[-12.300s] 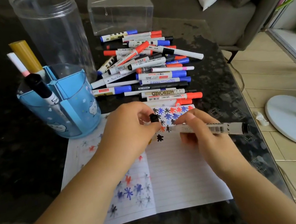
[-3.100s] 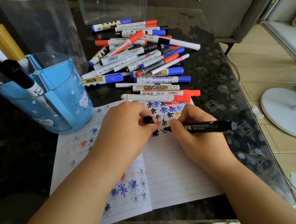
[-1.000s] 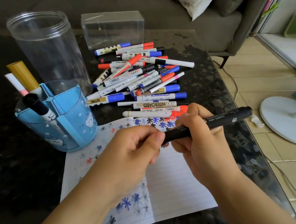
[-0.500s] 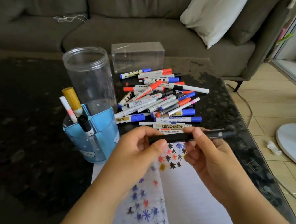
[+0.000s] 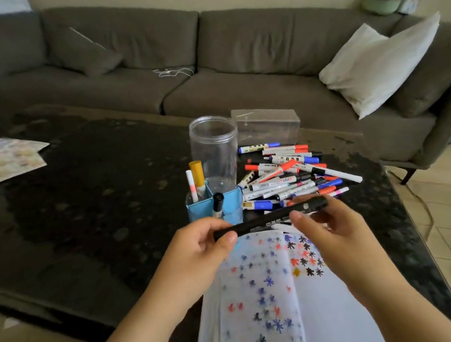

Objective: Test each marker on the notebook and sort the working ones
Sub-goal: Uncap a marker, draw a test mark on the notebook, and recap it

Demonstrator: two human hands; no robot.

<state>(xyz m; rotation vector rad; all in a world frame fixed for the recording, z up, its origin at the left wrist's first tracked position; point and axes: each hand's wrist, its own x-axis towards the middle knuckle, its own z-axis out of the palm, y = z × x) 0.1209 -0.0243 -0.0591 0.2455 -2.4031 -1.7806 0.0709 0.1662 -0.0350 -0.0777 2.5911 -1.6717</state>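
Two hands hold one capped black marker level above the notebook on the dark tabletop: left hand pinches one end, right hand grips the other. Its label is too blurred to read.

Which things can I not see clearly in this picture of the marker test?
- Black marker, head view: motion blur hides its label, and the left hand covers one end.
- Right hand: blur hides whether its fingers really grip the marker.
- Notebook: lower edge cut off by the frame.
- Marker pile: labels too small to read.
- Blue holder: lower part hidden behind the marker and hands.
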